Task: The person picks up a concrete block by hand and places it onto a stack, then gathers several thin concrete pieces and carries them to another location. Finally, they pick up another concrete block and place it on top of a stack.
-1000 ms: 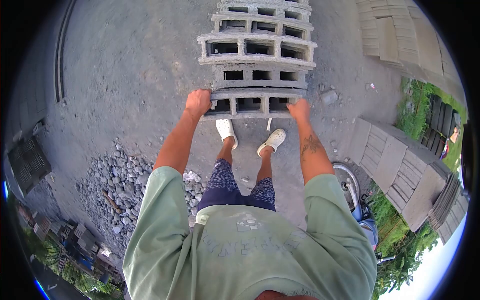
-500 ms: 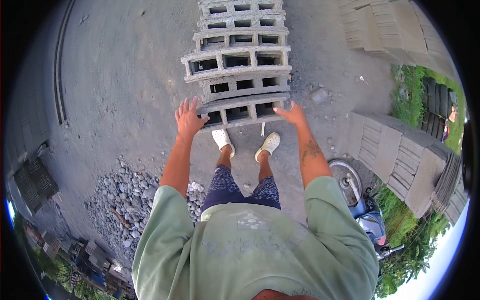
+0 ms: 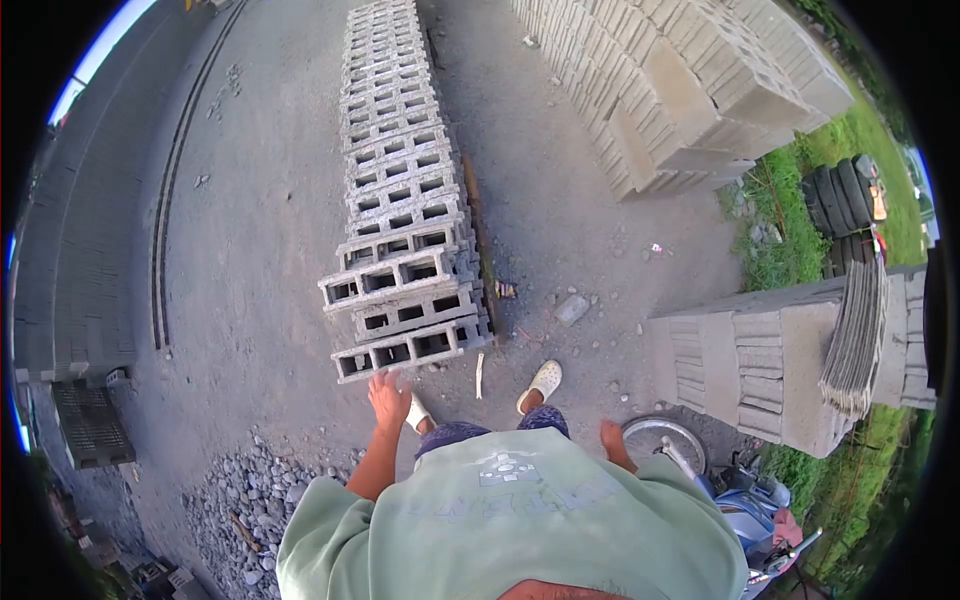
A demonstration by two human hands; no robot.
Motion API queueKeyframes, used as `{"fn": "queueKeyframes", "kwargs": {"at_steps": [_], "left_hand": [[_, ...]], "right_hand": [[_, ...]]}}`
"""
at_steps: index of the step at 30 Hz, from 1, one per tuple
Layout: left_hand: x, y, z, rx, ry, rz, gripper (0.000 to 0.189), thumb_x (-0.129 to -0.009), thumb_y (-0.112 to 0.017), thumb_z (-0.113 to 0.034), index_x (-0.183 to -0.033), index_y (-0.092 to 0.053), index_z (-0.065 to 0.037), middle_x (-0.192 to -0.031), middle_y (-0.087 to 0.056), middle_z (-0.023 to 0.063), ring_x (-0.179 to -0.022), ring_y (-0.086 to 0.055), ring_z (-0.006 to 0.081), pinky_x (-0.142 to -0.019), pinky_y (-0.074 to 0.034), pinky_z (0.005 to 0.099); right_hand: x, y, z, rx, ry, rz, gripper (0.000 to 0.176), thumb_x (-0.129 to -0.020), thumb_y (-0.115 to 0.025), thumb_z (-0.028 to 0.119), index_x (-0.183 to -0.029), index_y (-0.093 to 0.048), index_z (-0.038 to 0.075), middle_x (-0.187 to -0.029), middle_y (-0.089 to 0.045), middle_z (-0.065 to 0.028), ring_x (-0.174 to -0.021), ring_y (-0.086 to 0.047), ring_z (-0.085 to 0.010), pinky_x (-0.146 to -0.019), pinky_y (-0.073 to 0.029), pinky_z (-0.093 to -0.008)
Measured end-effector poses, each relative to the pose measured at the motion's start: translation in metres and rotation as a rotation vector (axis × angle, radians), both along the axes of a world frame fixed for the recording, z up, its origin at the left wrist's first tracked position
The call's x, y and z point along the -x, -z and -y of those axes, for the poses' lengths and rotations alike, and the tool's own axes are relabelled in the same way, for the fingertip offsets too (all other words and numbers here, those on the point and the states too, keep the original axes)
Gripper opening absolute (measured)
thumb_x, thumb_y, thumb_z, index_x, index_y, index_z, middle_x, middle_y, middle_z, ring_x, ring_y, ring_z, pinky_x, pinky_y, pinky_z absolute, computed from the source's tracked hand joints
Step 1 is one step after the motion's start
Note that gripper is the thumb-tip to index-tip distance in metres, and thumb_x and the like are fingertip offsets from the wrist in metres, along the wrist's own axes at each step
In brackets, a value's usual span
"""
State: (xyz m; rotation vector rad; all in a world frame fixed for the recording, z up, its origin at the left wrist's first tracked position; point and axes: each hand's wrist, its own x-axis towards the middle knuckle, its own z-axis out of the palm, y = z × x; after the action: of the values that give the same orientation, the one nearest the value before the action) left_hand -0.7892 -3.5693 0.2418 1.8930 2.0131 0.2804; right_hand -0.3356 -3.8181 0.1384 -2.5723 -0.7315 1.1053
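My left hand (image 3: 390,398) is just short of the nearest hollow concrete block (image 3: 400,352), fingers apart and holding nothing. In this view its fingertips overlap the block's lower edge. My right hand (image 3: 612,440) hangs by my right side, away from the blocks, its fingers not showing clearly. That nearest block sits at the end of a long row of hollow grey blocks (image 3: 395,150), their openings facing up at me. A few near the front sit unevenly, one (image 3: 382,280) jutting out to the left.
Stacked blocks (image 3: 690,90) stand at the upper right, with another stack (image 3: 760,360) at the right. A motorcycle (image 3: 745,510) is parked close to my right side. Gravel (image 3: 250,500) lies at lower left. A loose stone (image 3: 572,310) and a pale strip (image 3: 479,376) are on the ground.
Both hands have come back from the sides of the nearest block; the right has dropped to my side. My view has tilted up and turned, showing more of the row.
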Motion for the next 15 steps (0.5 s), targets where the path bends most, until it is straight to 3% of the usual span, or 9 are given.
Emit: {"fn": "queueKeyframes", "kwargs": {"at_steps": [2, 4, 6, 9, 12, 15], "left_hand": [[-0.081, -0.013, -0.029, -0.1, 0.117, 0.15, 0.032, -0.073, -0.067, -0.023, -0.101, -0.061, -0.009, -0.114, -0.051, 0.0115, -0.11, -0.045, 0.031, -0.089, -0.037, 0.0457], [-0.171, -0.043, -0.053, -0.108, 0.316, 0.319, 0.027, -0.074, -0.066, -0.021, -0.098, -0.062, -0.008, -0.109, -0.054, 0.0106, -0.105, -0.049, 0.0296, -0.087, -0.039, 0.0432], [-0.267, -0.09, -0.077, -0.242, 0.492, 0.534, 0.027, -0.076, -0.065, -0.02, -0.099, -0.062, -0.007, -0.108, -0.056, 0.011, -0.105, -0.05, 0.0307, -0.088, -0.039, 0.0422], [-0.378, -0.196, -0.101, -0.446, 0.775, 0.719, 0.026, -0.078, -0.064, -0.018, -0.102, -0.061, -0.006, -0.111, -0.056, 0.0118, -0.111, -0.049, 0.0307, -0.093, -0.036, 0.042], [-0.428, -0.315, -0.114, -0.673, 0.938, 0.89, 0.028, -0.08, -0.062, -0.018, -0.105, -0.06, -0.005, -0.117, -0.055, 0.0125, -0.116, -0.047, 0.0302, -0.098, -0.031, 0.0437], [-0.446, -0.376, -0.137, -0.844, 0.964, 0.965, 0.031, -0.082, -0.059, -0.021, -0.109, -0.06, -0.005, -0.119, -0.054, 0.012, -0.119, -0.044, 0.0299, -0.099, -0.029, 0.0456]], "right_hand": [[-0.045, 0.002, -0.018, 0.08, -0.014, -0.025, 0.054, -0.087, -0.04, 0.041, -0.115, -0.053, -0.004, -0.115, -0.053, -0.0271, -0.108, -0.051, -0.0396, -0.094, -0.037, -0.0421], [-0.078, -0.015, -0.047, -0.318, 0.443, -0.51, 0.061, -0.089, -0.039, 0.046, -0.13, -0.039, 0.001, -0.128, -0.047, -0.0203, -0.115, -0.047, -0.0333, -0.097, -0.034, -0.0425], [-0.092, -0.087, -0.105, -0.405, 0.645, -0.714, 0.069, -0.089, -0.035, 0.054, -0.138, -0.026, 0.006, -0.135, -0.04, -0.0155, -0.121, -0.041, -0.0296, -0.1, -0.029, -0.0471], [-0.117, -0.137, -0.181, -0.692, 0.759, -1.119, 0.083, -0.084, -0.034, 0.066, -0.139, -0.023, 0.005, -0.138, -0.035, -0.0137, -0.127, -0.034, -0.0291, -0.102, -0.025, -0.0501], [-0.127, -0.17, -0.249, -0.784, 0.884, -1.408, 0.086, -0.083, -0.032, 0.068, -0.14, -0.018, 0.006, -0.144, -0.024, -0.0131, -0.13, -0.028, -0.0292, -0.104, -0.023, -0.05], [-0.112, -0.228, -0.314, -0.917, 0.669, -1.519, 0.087, -0.082, -0.032, 0.069, -0.14, -0.016, 0.006, -0.142, -0.027, -0.0121, -0.129, -0.028, -0.0288, -0.104, -0.023, -0.0495]]}}
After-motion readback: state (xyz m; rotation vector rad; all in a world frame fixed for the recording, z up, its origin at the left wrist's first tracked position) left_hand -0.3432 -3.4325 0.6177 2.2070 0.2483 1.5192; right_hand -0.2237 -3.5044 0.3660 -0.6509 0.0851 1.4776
